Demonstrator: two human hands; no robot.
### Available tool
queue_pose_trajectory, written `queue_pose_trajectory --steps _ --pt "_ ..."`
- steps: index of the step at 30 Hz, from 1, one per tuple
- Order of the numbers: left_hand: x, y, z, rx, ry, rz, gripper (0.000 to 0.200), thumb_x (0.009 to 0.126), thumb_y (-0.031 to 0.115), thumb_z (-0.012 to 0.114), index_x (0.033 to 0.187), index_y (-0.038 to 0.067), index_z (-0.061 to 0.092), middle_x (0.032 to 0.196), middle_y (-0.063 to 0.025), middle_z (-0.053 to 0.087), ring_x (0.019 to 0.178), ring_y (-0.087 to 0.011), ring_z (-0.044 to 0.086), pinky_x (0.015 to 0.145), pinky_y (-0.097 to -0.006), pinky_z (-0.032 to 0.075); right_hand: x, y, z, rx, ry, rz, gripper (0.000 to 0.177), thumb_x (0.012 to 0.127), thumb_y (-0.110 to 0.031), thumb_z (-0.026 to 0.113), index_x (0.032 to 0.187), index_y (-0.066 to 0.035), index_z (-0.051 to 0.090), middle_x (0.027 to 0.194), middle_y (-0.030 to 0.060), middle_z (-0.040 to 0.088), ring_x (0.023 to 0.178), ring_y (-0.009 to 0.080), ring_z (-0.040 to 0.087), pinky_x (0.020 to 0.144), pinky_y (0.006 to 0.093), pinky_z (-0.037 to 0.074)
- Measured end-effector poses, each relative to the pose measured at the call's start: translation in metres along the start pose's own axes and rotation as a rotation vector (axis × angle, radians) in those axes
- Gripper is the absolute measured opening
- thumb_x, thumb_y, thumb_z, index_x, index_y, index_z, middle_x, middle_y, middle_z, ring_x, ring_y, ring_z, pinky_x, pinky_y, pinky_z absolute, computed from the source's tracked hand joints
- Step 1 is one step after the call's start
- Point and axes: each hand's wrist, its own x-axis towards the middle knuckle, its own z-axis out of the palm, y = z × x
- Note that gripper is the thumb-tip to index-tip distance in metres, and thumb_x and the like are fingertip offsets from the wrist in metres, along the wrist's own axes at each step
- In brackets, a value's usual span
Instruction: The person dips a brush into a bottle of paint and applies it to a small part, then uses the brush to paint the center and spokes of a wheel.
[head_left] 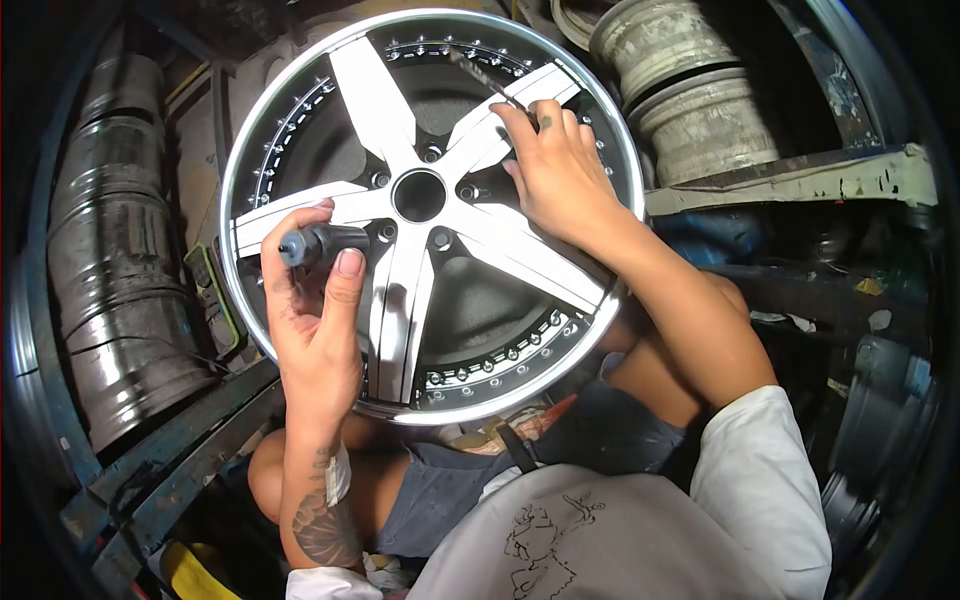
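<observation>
A five-spoke alloy wheel with white spokes, a polished lip and a ring of small bolts rests tilted on my knees, face toward me. My left hand is in front of its lower left spoke and grips a small dark cylindrical tool between thumb and fingers. My right hand rests on the upper right spoke and pinches a thin dark rod-like tool whose tip reaches toward the bolt ring near the rim.
Stacked bare metal rims stand at the left, and more pale rims sit on a shelf at the upper right. Blue metal bars run along the lower left. Dark rims stand at the right.
</observation>
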Motion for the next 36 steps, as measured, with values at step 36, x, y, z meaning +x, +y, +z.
queue_pose_trajectory --steps 36 --pt "0.047 0.017 -0.052 0.485 0.166 0.054 0.038 0.081 0.006 0.076 0.116 -0.004 0.066 0.1 -0.0098 0.07 0.092 -0.012 0.064 0.088 -0.0263 0.048 -0.03 -0.034 -0.074 0.511 0.031 -0.314 0.043 0.083 -0.006 0.055 0.125 0.002 0.058 0.11 0.024 0.066 0.098 0.0383 0.065 0.088 0.0441 0.051"
